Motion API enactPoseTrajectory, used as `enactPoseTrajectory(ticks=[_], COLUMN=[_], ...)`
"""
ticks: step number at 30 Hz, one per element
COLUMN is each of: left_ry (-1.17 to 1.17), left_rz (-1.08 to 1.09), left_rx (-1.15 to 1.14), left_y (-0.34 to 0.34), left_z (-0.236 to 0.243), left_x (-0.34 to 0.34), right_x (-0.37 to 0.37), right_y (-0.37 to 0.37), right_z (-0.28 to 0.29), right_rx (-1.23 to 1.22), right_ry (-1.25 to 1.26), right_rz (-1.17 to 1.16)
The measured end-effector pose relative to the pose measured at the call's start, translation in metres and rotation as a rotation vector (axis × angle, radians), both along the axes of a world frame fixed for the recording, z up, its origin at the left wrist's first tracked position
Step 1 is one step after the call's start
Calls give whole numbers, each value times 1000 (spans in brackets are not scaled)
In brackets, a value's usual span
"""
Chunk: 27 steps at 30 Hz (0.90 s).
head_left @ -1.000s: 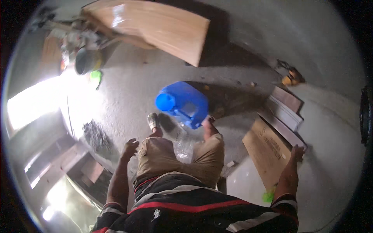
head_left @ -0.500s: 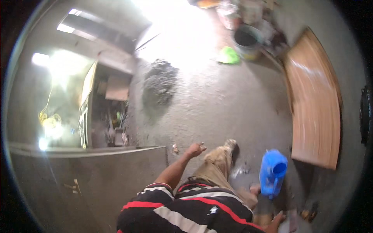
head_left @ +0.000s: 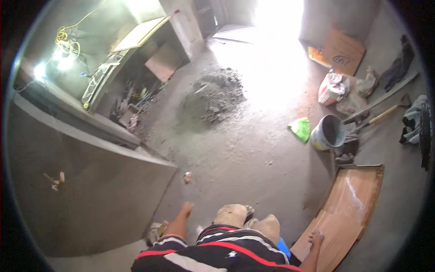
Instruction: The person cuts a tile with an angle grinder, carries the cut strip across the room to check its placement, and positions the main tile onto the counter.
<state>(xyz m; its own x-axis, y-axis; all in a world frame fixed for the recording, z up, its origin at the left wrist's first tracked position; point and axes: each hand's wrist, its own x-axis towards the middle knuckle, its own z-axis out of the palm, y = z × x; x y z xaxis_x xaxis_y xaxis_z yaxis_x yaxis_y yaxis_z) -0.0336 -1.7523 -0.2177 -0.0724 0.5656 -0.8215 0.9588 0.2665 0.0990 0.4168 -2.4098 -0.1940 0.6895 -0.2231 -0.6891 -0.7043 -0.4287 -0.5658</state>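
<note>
My left hand [head_left: 186, 209] hangs low beside my left leg, over the floor near the grey wall's corner. It is small and blurred, and its fingers do not show clearly. On the other side, my right hand [head_left: 316, 237] is held in front of a long brown cardboard sheet [head_left: 351, 199]. Its fingers are loosely bent and apart, with nothing visible in them. I cannot tell whether it touches the cardboard. A blue plastic piece [head_left: 284, 248], mostly hidden by my body, shows beside my right leg.
A grey heap of sand or mortar mix [head_left: 217, 97] lies ahead. At the right stand a bucket [head_left: 327, 132], a green thing like a broom head [head_left: 300, 128], a white sack [head_left: 333, 88] and a wooden-handled tool [head_left: 385, 114]. A low grey wall [head_left: 90, 181] rises at the left.
My view has swung toward the right and farther ahead. The blue jug is now mostly hidden behind my body. My right hand has come up in front of the cardboard.
</note>
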Motion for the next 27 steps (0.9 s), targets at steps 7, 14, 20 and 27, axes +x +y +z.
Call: enactPoseTrajectory(ticks=[7,14,20,27], left_ry=[-159,-325,-224,-73], left_rz=[-106,468,166,646], left_rx=[-143,75,590,78], left_y=[-37,-10,-12,-39], left_z=[-15,43,59,32], left_x=[45,190,214,153], right_x=[101,247,396,426], right_y=[97,139,264,469], right_z=[-16,-38,-32,-12], right_rx=[-27,-1,215,99], right_ry=[227,654,731,123], right_rz=[390,529,733,818])
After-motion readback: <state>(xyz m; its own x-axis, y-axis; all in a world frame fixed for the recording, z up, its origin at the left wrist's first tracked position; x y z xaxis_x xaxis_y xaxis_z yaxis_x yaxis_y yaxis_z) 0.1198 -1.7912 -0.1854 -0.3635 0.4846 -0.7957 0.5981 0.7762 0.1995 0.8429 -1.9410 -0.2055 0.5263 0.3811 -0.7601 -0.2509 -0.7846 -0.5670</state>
